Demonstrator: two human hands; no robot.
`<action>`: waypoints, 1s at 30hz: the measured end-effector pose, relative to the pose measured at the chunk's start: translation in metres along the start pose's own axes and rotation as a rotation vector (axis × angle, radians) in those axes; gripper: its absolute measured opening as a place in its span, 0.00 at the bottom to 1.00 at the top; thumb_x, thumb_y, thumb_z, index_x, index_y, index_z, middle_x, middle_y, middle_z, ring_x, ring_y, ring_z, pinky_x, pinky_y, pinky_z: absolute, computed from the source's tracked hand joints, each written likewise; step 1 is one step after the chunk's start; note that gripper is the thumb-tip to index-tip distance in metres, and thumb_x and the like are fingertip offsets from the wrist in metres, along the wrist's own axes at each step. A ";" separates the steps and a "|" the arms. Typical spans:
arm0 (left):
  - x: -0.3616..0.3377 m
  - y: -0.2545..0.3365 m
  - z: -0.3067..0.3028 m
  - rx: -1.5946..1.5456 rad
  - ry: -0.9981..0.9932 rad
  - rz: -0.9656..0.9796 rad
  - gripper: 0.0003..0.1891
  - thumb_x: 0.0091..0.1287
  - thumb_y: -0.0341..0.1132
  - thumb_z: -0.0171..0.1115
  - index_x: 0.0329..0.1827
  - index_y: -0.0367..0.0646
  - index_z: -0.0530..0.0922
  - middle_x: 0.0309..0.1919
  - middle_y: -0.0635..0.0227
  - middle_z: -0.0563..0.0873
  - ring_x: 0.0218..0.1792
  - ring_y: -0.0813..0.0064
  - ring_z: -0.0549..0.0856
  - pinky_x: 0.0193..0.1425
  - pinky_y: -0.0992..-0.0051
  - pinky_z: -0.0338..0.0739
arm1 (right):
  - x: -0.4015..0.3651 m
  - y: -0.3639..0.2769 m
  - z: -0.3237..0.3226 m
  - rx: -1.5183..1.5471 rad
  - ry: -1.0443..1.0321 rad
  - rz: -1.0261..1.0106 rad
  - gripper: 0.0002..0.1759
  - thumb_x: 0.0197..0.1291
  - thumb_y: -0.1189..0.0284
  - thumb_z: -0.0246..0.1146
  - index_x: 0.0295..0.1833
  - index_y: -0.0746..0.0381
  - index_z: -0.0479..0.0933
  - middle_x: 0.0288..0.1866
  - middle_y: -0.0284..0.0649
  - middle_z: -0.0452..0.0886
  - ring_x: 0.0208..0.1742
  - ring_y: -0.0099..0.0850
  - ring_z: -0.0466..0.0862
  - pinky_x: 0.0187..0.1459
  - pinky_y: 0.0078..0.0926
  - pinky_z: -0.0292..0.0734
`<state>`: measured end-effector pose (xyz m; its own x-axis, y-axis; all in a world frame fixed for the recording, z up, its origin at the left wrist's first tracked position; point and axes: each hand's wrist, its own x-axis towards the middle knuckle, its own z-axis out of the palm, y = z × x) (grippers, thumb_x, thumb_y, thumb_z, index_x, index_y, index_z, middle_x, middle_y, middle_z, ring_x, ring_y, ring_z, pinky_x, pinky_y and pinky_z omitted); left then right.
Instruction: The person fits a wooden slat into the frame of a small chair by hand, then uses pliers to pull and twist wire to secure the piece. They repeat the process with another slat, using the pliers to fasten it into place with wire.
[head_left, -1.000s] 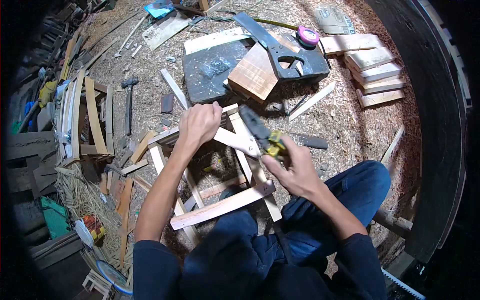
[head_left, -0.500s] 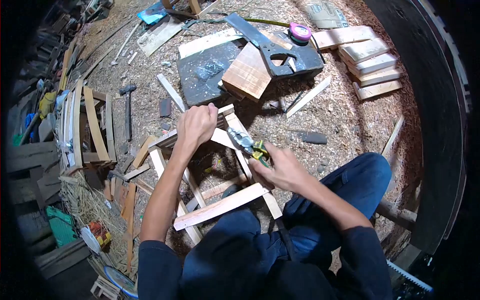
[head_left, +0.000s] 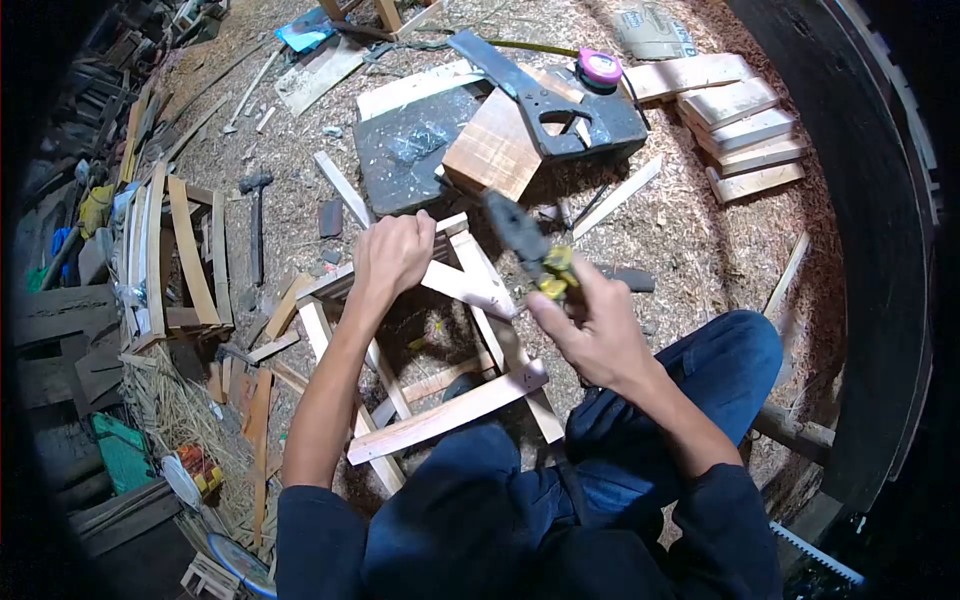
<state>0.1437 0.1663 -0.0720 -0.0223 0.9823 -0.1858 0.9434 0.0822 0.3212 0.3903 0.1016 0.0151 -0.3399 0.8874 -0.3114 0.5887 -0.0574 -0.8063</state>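
Note:
In front of my knees stands a small wooden stool frame made of pale slats. My left hand is closed over its far top rail at the corner. A pair of pliers with yellow-and-green handles is gripped in my right hand. The pliers' dark head points up and to the left, above the frame's right side, slightly blurred. A slanting crosspiece meets the right side rail below the pliers.
A handsaw, a wooden block and a pink tape measure rest on a dark board. Planks are stacked at right. A hammer and another slatted frame stand left on the shavings-covered ground.
My right hand has lifted the pliers up and away from the frame's right rail, towards the right. My left hand stays on the far rail.

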 end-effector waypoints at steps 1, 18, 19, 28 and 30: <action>-0.002 0.000 0.000 -0.006 0.022 0.011 0.30 0.77 0.47 0.43 0.27 0.33 0.85 0.30 0.39 0.86 0.35 0.37 0.86 0.48 0.47 0.80 | -0.005 0.002 0.004 0.105 0.139 -0.133 0.29 0.69 0.52 0.63 0.53 0.72 0.75 0.25 0.54 0.85 0.26 0.42 0.88 0.30 0.40 0.83; -0.001 0.001 -0.001 -0.043 0.022 -0.004 0.30 0.74 0.47 0.44 0.25 0.33 0.85 0.28 0.39 0.85 0.33 0.38 0.87 0.46 0.48 0.81 | -0.019 0.047 0.013 -0.207 -0.026 -0.164 0.21 0.64 0.67 0.70 0.52 0.67 0.68 0.31 0.52 0.83 0.27 0.43 0.87 0.25 0.37 0.80; -0.002 0.001 -0.001 -0.048 0.019 -0.018 0.30 0.74 0.47 0.44 0.25 0.33 0.85 0.28 0.39 0.85 0.33 0.38 0.87 0.46 0.48 0.81 | -0.020 0.037 0.016 -0.182 -0.005 -0.186 0.21 0.64 0.68 0.70 0.51 0.68 0.68 0.29 0.54 0.83 0.29 0.45 0.88 0.26 0.39 0.80; 0.000 -0.002 0.002 -0.083 -0.016 0.026 0.31 0.76 0.47 0.42 0.26 0.30 0.83 0.28 0.39 0.84 0.34 0.36 0.85 0.47 0.46 0.79 | -0.006 0.039 0.024 -0.347 -0.093 -0.129 0.17 0.68 0.69 0.66 0.49 0.66 0.67 0.24 0.55 0.82 0.26 0.53 0.87 0.26 0.48 0.80; -0.002 -0.002 0.000 -0.088 0.000 0.030 0.31 0.76 0.47 0.42 0.26 0.30 0.83 0.28 0.39 0.84 0.33 0.36 0.85 0.47 0.46 0.79 | -0.003 0.017 0.005 -0.380 -0.143 -0.133 0.16 0.68 0.69 0.65 0.49 0.66 0.67 0.24 0.56 0.82 0.27 0.55 0.87 0.26 0.49 0.80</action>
<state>0.1422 0.1640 -0.0726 0.0058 0.9846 -0.1745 0.9108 0.0669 0.4074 0.3980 0.0959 -0.0001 -0.5138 0.8018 -0.3050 0.7521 0.2500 -0.6098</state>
